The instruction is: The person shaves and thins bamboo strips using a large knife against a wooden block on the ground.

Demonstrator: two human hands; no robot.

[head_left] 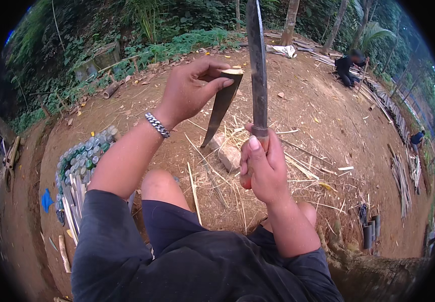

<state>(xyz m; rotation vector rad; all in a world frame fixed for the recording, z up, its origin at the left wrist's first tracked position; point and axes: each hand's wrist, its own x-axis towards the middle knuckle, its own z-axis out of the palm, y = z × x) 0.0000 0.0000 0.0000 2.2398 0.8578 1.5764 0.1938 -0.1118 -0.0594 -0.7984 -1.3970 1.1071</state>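
Observation:
My left hand (190, 88) pinches the upper end of a dark split piece of bamboo (221, 103) between thumb and fingers. Its cut top looks pale, and the piece tapers downward toward the ground. In my right hand (268, 173), fingers wrap round the reddish handle of a machete (259, 70). The long dark blade points upward, just right of the bamboo and apart from it. Below, on the dirt, sits a pale block (227, 155) whose material I cannot make out. Thin bamboo shavings (237, 189) lie scattered around it.
At left are many round clear and green glass-like pieces (84, 156), pale strips (74, 201) and a blue cloth (46, 200). Dark tubes (370, 232) stand at lower right. One person (348, 69) sits far right; another (418, 140) is at the right edge, near bamboo poles (401, 183).

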